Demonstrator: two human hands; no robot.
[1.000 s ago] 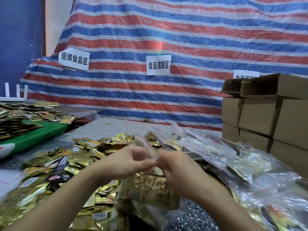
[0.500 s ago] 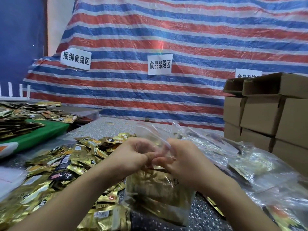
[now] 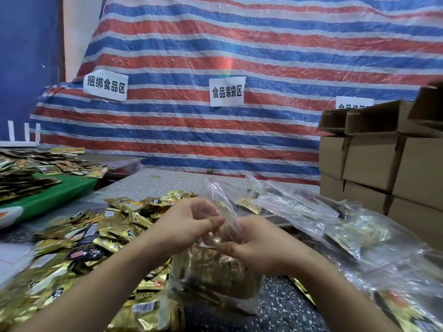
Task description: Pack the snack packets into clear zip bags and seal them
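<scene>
A clear zip bag (image 3: 215, 281) filled with gold snack packets hangs in front of me, its bottom near the speckled table (image 3: 282, 307). My left hand (image 3: 184, 224) pinches the bag's top edge between thumb and fingers. My right hand (image 3: 261, 245) grips the same top edge from the right side, fingers curled on the plastic. The bag's mouth sticks up crumpled between both hands; whether the zip is closed is not visible. A heap of loose gold snack packets (image 3: 100, 236) lies to the left.
Filled and empty clear bags (image 3: 335, 224) are piled on the right. Stacked cardboard boxes (image 3: 383, 161) stand at the far right. A green-topped table (image 3: 48, 197) with more packets is at the left. A striped tarp (image 3: 239, 56) with paper signs hangs behind.
Both hands stayed on the bag's top while the bag rose slightly. The left fingers shifted along the top edge, and the right hand dropped a little lower on the bag's mouth.
</scene>
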